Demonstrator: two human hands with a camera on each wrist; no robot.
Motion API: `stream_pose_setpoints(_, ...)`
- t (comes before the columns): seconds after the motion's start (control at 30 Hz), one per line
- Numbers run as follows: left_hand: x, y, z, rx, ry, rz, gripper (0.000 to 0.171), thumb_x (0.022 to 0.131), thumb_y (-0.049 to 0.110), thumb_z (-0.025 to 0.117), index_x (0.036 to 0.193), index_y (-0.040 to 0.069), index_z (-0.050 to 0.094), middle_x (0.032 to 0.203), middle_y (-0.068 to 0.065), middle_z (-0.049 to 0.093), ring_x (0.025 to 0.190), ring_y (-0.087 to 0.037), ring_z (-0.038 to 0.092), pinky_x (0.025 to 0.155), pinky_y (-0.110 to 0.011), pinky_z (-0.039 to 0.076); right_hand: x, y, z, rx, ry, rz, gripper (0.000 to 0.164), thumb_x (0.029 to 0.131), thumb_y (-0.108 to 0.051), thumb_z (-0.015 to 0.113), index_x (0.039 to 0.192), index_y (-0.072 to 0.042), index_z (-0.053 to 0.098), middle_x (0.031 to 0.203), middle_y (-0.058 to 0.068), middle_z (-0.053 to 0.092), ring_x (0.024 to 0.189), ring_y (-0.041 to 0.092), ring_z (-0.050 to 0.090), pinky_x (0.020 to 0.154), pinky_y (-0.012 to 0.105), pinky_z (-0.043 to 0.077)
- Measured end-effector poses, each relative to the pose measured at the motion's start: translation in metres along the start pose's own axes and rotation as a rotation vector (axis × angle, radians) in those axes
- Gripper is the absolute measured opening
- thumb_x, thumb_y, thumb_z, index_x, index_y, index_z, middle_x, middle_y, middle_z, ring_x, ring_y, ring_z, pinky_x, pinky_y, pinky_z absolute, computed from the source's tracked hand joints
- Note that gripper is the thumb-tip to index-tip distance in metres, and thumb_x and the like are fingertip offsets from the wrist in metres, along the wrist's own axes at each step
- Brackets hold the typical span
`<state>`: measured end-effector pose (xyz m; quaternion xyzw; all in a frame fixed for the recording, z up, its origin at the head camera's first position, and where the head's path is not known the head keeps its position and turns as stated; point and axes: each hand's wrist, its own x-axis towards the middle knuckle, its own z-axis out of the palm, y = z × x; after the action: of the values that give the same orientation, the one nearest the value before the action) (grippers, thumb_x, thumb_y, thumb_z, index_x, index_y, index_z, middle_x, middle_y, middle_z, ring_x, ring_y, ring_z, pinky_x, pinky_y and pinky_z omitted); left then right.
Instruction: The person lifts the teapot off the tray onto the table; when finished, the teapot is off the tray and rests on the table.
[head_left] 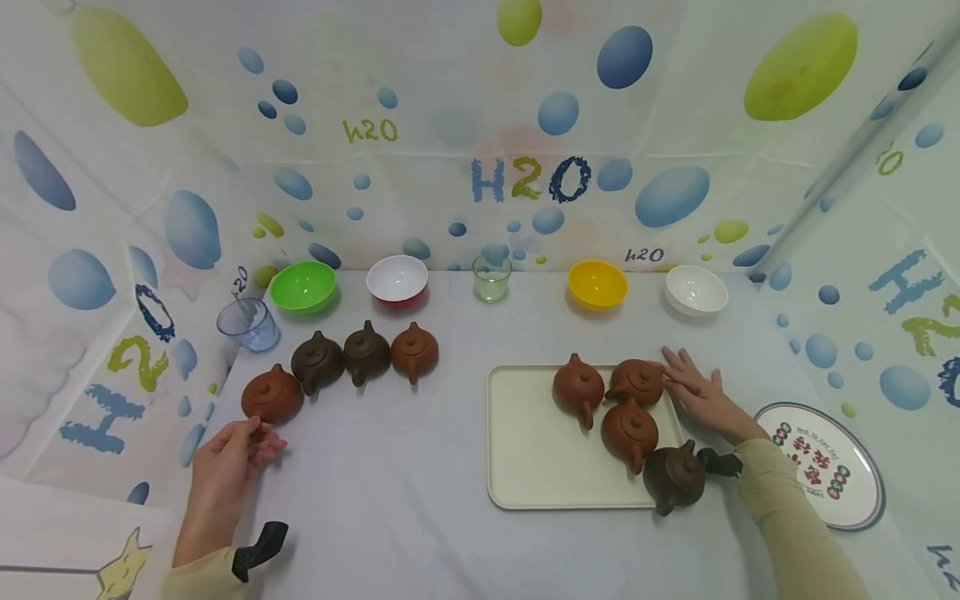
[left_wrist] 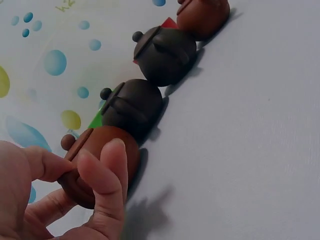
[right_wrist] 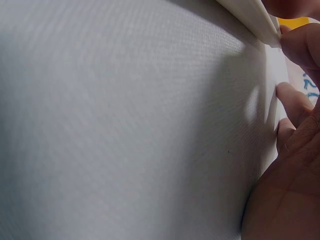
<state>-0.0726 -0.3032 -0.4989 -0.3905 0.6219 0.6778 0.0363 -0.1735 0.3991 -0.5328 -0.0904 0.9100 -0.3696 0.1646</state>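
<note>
In the head view my left hand is at the near end of a slanting row of teapots. Its thumb and a finger pinch the handle of a reddish-brown teapot. Two dark brown teapots and another reddish-brown teapot continue that row. My right hand lies with fingers extended beside the cream tray, next to a reddish-brown teapot; whether it touches that teapot I cannot tell. Two more reddish-brown teapots are on the tray, and a dark teapot sits at its near right corner.
Along the back stand a green bowl, a red-and-white bowl, a greenish glass, a yellow bowl and a white bowl. A bluish glass is at the left edge. A printed oval plate lies under the right forearm.
</note>
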Motion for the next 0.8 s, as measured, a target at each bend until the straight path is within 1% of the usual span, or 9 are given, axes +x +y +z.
stream_pose_setpoints(0.13,0.002,-0.0011,0.0012,0.003,0.016,0.012,0.03,0.113,0.04,0.05,0.114,0.014,0.065,0.081,0.009,0.071,0.073,-0.007,0.076,0.071,-0.018,0.061,-0.0001,-0.0013,0.0,0.009,-0.002,0.006,0.056,0.116,-0.033,0.044,0.163,-0.003,0.04,0.179,0.021,0.006,0.166,0.048,-0.014,0.117,0.076,-0.031)
stream_pose_setpoints(0.2,0.0026,-0.0014,0.0016,-0.001,0.024,0.014,0.031,0.113,0.04,0.05,0.115,0.014,0.065,0.081,0.008,0.07,0.072,-0.008,0.076,0.07,-0.018,0.061,-0.0002,-0.002,0.0,0.015,-0.004,0.011,0.056,0.116,-0.033,0.044,0.163,-0.002,0.04,0.179,0.021,0.006,0.166,0.048,-0.015,0.116,0.076,-0.031)
stream_pose_setpoints(0.43,0.0025,-0.0024,0.0031,-0.024,0.041,0.0,0.031,0.113,0.041,0.05,0.117,0.016,0.066,0.083,0.009,0.068,0.072,-0.008,0.076,0.072,-0.019,0.062,0.0007,-0.0014,0.0007,0.018,-0.007,0.021,0.057,0.116,-0.037,0.044,0.163,-0.005,0.041,0.18,0.019,0.006,0.166,0.046,-0.015,0.117,0.075,-0.032)
stream_pose_setpoints(0.67,0.0024,-0.0036,0.004,-0.068,0.039,0.005,0.029,0.113,0.04,0.051,0.113,0.016,0.068,0.081,0.007,0.066,0.072,-0.009,0.078,0.073,-0.02,0.064,-0.0007,-0.0003,0.0004,0.017,-0.006,0.018,0.059,0.116,-0.04,0.043,0.164,-0.005,0.04,0.18,0.019,0.005,0.166,0.045,-0.015,0.118,0.074,-0.032)
stream_pose_setpoints(0.8,0.0035,-0.0042,0.0049,-0.079,0.046,-0.005,0.03,0.113,0.04,0.051,0.123,0.014,0.063,0.082,0.007,0.066,0.071,-0.009,0.078,0.073,-0.021,0.064,-0.0009,-0.0006,0.0002,0.014,-0.005,0.014,0.059,0.116,-0.039,0.043,0.163,-0.005,0.04,0.18,0.019,0.006,0.166,0.046,-0.015,0.118,0.074,-0.031)
